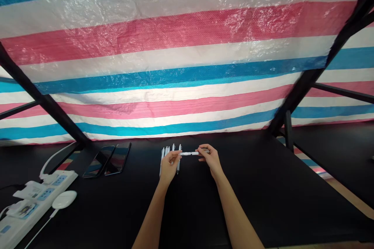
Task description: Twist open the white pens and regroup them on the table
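Observation:
My left hand [170, 166] and my right hand [210, 158] hold a white pen [189, 153] level between them, above the black table [257, 186]. The left fingertips pinch one end of the pen and the right fingertips pinch the other. Its middle shows between my hands, and a small part may be hidden by my right fingers. Several more white pens [171, 151] lie side by side on the table, pointing away from me. My left hand covers their middle part.
Two smartphones [109, 159] lie to the left on the table. Further left are a white power strip [37, 206] with plugs in it and a white oval device [64, 199] on a cable. A striped tarpaulin [175, 46] hangs behind the table on black metal bars [309, 74].

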`<action>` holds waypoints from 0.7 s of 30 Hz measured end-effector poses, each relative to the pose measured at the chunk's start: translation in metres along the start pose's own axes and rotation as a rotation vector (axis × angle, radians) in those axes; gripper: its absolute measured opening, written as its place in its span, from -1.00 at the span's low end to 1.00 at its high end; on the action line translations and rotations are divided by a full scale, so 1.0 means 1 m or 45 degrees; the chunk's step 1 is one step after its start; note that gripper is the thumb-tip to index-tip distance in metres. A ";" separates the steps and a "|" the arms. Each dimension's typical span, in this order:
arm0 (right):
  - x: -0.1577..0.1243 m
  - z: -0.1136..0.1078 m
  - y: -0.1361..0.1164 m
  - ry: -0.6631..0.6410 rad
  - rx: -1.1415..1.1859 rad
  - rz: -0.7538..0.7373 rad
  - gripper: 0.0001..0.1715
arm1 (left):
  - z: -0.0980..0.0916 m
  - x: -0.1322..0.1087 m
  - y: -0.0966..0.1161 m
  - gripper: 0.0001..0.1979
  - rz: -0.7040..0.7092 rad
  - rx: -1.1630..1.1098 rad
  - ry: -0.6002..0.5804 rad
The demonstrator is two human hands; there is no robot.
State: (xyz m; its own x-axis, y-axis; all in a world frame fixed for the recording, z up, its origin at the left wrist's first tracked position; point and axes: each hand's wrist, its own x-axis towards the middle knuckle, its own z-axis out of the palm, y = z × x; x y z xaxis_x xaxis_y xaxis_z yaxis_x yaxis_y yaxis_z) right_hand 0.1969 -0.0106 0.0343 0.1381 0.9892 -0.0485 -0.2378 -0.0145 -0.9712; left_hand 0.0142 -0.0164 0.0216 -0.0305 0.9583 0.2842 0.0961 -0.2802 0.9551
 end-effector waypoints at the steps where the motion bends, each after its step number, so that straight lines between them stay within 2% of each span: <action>1: 0.000 0.000 0.000 0.002 -0.002 0.010 -0.64 | 0.000 0.000 0.001 -0.76 0.009 -0.022 -0.008; 7: 0.000 0.001 0.000 0.006 -0.013 0.017 -0.64 | 0.002 -0.001 0.011 -0.74 -0.055 -0.096 0.014; 11: 0.000 0.002 0.001 -0.012 -0.016 0.007 -0.63 | 0.002 0.000 0.009 -0.72 -0.109 -0.059 0.064; 16: 0.001 0.004 0.004 -0.049 -0.005 0.006 -0.60 | 0.002 0.001 0.002 -0.74 -0.063 -0.041 0.139; 21: 0.001 0.004 0.004 -0.065 0.016 0.034 -0.63 | 0.003 0.002 0.005 -0.74 -0.022 -0.087 0.173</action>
State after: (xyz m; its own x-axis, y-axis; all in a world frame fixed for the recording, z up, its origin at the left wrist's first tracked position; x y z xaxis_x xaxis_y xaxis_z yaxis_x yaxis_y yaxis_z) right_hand 0.1920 -0.0086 0.0312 0.0822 0.9947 -0.0618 -0.2527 -0.0392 -0.9668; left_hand 0.0173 -0.0161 0.0266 -0.1664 0.9478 0.2719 0.0265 -0.2713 0.9621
